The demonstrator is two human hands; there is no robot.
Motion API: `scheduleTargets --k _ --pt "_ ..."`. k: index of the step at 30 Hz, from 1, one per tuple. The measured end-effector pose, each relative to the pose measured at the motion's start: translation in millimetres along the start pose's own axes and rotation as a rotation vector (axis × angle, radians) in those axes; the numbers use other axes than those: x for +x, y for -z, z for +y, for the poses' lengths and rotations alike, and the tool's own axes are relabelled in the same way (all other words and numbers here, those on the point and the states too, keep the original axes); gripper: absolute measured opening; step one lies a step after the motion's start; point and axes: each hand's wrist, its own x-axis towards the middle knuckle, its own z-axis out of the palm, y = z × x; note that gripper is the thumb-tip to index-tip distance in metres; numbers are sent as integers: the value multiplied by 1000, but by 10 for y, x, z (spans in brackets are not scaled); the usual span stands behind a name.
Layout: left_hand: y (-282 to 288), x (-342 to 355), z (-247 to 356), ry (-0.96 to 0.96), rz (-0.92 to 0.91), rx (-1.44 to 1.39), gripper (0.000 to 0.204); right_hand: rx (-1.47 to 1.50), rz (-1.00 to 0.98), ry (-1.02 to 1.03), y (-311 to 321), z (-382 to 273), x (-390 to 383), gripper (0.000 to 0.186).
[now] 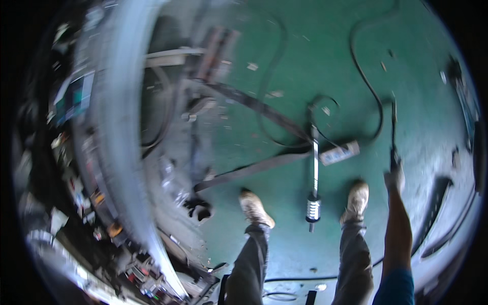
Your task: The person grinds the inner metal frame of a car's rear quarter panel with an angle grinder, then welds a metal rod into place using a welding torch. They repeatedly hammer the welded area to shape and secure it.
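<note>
Green floor (305, 61) fills most of the view, and it is dusty and scratched. The person stands on it in two pale shoes (255, 207), seen from above.

The right hand (394, 175) hangs low at the person's right side. Its fingers are closed around a thin dark tool (393, 129), maybe a rod or a nozzle, which points away along the floor. The far end of the tool meets a black hose (363, 76) that bends off in a big loop across the floor. The picture is blurry, so I cannot tell what kind of tool it is.

The left hand is not in the picture.

Between the shoes lies a metal shock absorber (314, 198) with a shiny rod and a coiled spring at its near end. Just past it is a small pale box or can (339, 153) lying on its side. Long flat metal bars (254, 170) lie crossed on the floor to the left. A big curved grey surface (119, 127) runs down the left side, with many small cluttered things beyond it.

To do this step well, I think the hand should keep a firm hold on the tool and keep its tip pointed down and away from the feet. The feet should also stay off the hose loops.
</note>
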Motion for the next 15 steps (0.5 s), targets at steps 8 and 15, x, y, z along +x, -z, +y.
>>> scheduleTargets --k 8,15 --pt "-593 -717 -929 -6 254 -277 37 332 -152 413 1699 1714 -1559 69" --pt "-528 -887 -577 -96 496 -493 36 410 -334 363 2719 843 -2366 43"
